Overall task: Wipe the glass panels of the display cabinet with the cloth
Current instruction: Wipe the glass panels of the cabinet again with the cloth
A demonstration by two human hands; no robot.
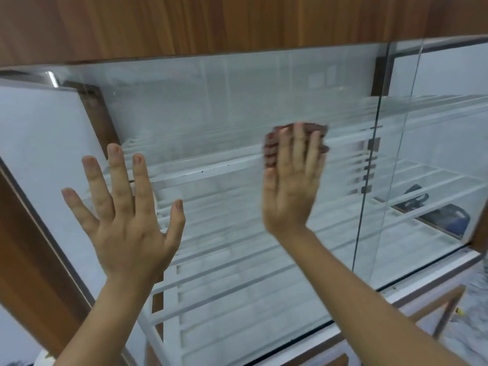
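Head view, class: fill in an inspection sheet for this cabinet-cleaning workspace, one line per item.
Surface: front glass panel, large and see-through, under a wooden top.
Job's things: reddish-brown cloth, flat against the glass.
Clutter: dark blue object low on the right, behind the glass; white wire shelves inside.
Grippers: right hand presses the cloth with straight fingers; left hand spread open towards the glass.
Cables: nothing seen.
Surroundings: wooden frame at left; a second glass pane at right.
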